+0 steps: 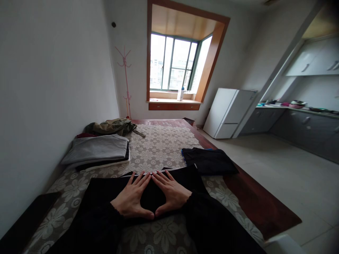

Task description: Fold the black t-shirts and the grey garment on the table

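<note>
Both hands lie flat on a black garment [180,178] spread over the floral tablecloth [161,137]. My left hand [135,197] has its fingers stretched out toward the garment's far edge, where a thin white strip shows. My right hand [171,192] mirrors it, palm down with fingers extended. The two thumbs meet at the near side and the index fingers nearly touch at the far side. What kind of garment it is, I cannot tell. Beyond it to the right lies a folded dark garment [209,160] with a bit of blue underneath.
At the left, against the wall, sits a stack of folded clothes [100,148] with grey on top. Behind it is a crumpled olive-green item [113,126] with a strap. The dark red table edge [259,204] runs along the right. A white fridge [225,111] stands farther back.
</note>
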Motion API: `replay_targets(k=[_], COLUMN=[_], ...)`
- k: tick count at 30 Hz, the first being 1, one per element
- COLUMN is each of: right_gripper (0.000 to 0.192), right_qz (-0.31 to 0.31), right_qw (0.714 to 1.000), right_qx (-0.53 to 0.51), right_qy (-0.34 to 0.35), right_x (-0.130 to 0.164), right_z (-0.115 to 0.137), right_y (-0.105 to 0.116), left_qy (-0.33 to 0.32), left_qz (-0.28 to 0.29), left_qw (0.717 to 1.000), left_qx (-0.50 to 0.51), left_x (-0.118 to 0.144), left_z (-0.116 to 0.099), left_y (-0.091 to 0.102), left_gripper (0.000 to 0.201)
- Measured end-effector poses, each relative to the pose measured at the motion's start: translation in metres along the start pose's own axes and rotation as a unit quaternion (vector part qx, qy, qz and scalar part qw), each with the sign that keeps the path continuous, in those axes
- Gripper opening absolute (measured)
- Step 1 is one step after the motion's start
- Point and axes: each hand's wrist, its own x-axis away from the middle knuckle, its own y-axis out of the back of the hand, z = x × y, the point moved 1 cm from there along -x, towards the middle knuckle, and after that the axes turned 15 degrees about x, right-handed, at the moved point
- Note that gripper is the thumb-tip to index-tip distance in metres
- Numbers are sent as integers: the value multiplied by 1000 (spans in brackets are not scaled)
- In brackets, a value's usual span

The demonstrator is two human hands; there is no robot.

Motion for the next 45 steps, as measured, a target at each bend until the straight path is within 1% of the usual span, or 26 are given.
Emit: replay_targets(k=[6,10,15,19,20,21,22,24,25,26,29,31,36,45], right_gripper=[125,119,121,118,114,107,99,83,79,78,83,85,80,80], right_qz=[0,-15,1,-6,-8,-11,-16,-29,-37,-43,-49,-47,-47,-37], right_qw=[1000,1000,1000,1000,1000,1000,1000,998,996,994,986,983,983,987], right_qx=[-9,-5,4,9,11,12,13,16,18,21,26,27,27,18], right_qy=[-3,-12,-10,-5,-5,-8,-18,-53,-76,-101,-160,-177,-173,-154], right_x=[3,3,1,1,1,1,0,-2,-3,-4,-6,-6,-5,-3], right_z=[5,6,3,1,1,1,1,0,-1,-3,-8,-11,-13,-17], right_y=[5,3,1,-2,-3,-4,-6,-9,-10,-12,-16,-18,-21,-20], left_qy=[11,16,15,8,6,7,12,41,63,87,144,159,153,139], left_qz=[8,-7,-15,-24,-29,-38,-50,-82,-97,-109,-120,-121,-129,-123], left_qw=[1000,1000,1000,999,999,998,998,994,992,988,980,977,976,980], left_qx=[1,-8,-21,-33,-38,-43,-48,-55,-58,-62,-73,-79,-87,-72], left_x=[1,-1,-1,-2,-2,-3,-4,-5,-5,-5,-5,-6,-7,-8], left_z=[-5,-5,-4,0,2,3,4,6,5,5,2,1,4,8], left_y=[3,0,-1,-4,-6,-7,-8,-9,-9,-8,-6,-6,-8,-7], left_gripper=[138,134,137,137,134,125,112,84,77,75,79,80,78,78])
